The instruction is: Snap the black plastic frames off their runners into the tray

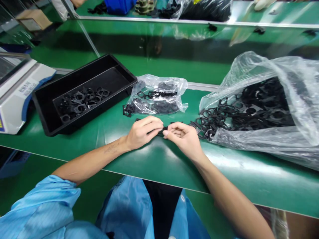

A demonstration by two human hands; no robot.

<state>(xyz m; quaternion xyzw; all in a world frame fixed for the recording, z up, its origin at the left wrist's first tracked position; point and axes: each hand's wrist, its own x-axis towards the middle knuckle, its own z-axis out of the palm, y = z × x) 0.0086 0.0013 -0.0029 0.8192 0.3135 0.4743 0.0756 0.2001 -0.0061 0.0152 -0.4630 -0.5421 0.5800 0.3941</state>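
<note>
Both hands meet over the green table, pinching a small black plastic part (pixel 164 128) between them. My left hand (pixel 144 131) has its thumb and fingers pressed together at the part's left end. At the other end, the fingertips of my right hand (pixel 184 136) are closed on the same part. Its full shape is mostly hidden by the fingers. Just right of my right hand, a heap of black plastic parts with round holes (pixel 208 123) spills from a large clear bag (pixel 259 139). Behind the hands lies a smaller clear bag (pixel 159 108) with similar parts.
A black tray (pixel 119 71) holding several black parts stands at the left. Beside it is a white and blue scale (pixel 18 94). A raised glossy edge (pixel 199 87) runs behind the bags. Farther back are a blue bin (pixel 119 6) and a bag of black parts (pixel 206 10).
</note>
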